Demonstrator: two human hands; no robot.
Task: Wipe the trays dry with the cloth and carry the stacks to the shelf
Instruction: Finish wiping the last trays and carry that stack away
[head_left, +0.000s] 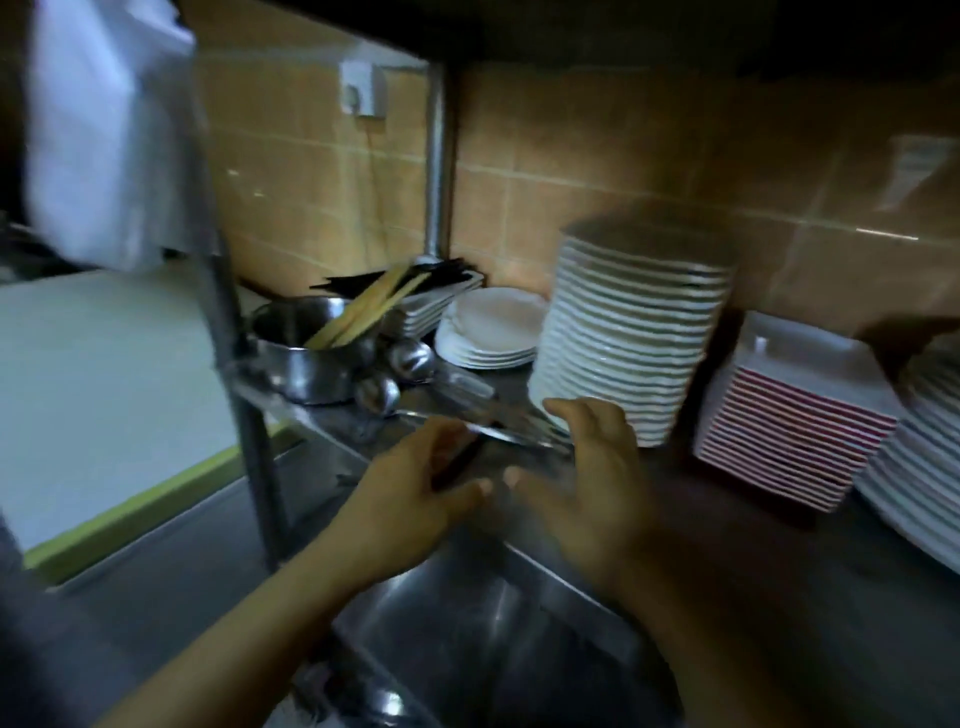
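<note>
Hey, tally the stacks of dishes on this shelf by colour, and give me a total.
All-white stacks: 4, namely the tall stack, the round plates, the square dishes and the far-right stack.
Red-and-white stacks: 1, the red-edged stack.
Total: 5 stacks.

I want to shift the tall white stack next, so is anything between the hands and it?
Yes. A whisk lies on the shelf just in front of the tall white stack, and the left hand grips its dark handle. The right hand, open, is already near the stack's base.
</note>
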